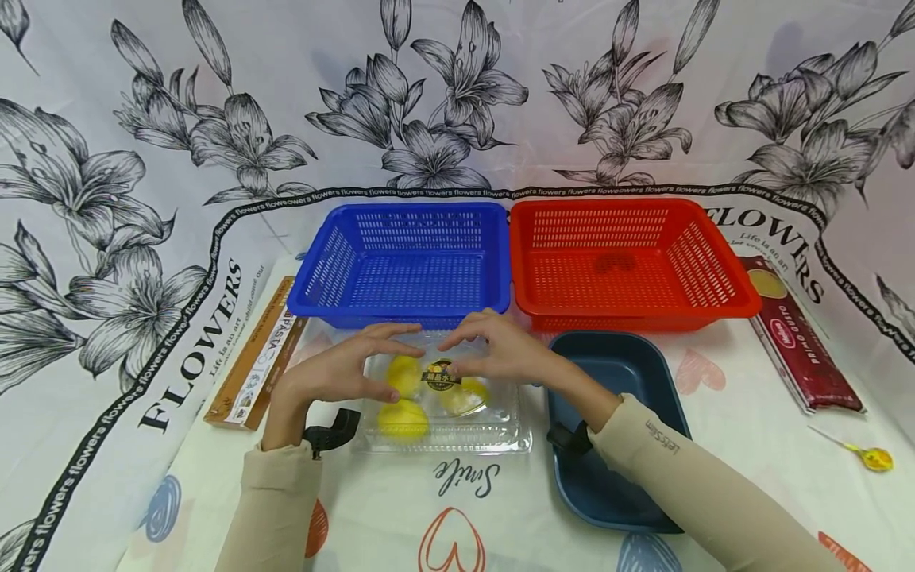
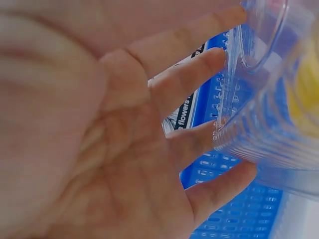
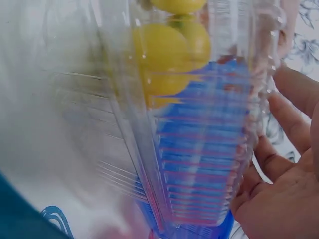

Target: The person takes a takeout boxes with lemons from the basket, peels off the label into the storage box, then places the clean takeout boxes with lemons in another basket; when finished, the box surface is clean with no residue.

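Three fruits [image 1: 403,419], one container [image 1: 475,435], two baskets [image 1: 425,278]

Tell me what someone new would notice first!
Probably the bright red basket and the blue basket on its left, both at the back. Next, perhaps the clear box with yellow fruit inside, in front of the blue basket, with the left hand and right hand at it.

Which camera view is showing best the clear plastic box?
The head view, showing most of the clear plastic box, its label and yellow fruits from above. Left wrist shows only a cropped, ribbed part; right wrist, a blurred side.
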Demonstrator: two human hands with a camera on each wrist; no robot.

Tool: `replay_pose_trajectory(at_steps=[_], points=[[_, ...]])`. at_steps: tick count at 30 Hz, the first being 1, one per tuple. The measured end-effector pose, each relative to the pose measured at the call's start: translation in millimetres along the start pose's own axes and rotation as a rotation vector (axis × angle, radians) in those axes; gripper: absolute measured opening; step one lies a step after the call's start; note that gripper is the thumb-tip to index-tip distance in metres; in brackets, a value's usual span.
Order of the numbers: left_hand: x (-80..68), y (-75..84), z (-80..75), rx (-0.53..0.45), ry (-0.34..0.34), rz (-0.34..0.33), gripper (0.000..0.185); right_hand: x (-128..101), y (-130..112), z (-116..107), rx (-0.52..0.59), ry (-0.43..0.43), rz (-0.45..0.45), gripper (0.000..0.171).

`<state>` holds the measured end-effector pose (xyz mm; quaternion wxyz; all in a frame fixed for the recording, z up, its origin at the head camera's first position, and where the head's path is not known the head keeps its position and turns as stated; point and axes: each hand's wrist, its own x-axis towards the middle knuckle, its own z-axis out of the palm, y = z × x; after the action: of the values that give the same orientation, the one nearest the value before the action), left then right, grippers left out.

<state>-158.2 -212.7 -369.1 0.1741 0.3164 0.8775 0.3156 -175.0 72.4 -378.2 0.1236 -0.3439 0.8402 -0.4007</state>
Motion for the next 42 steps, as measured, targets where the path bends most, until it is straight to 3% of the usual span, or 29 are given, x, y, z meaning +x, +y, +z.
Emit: replay_pose_trajectory(at_steps=[18, 29, 42], points=[[0.0, -4.2, -0.4, -0.031, 0.001, 0.005, 0.06, 5, -6, 12, -0.192, 0.007, -0.01, 0.039], [1.2, -3.0, 0.3, -0.025, -0.007, -0.006, 0.06, 4, -7, 13, -0.175, 0.008, 0.007, 0.031], [0.7, -2.4, 0.5, -0.029, -0.002, -0.013, 0.061, 4, -4, 13, -0.072, 0.001, -0.065, 0.015]])
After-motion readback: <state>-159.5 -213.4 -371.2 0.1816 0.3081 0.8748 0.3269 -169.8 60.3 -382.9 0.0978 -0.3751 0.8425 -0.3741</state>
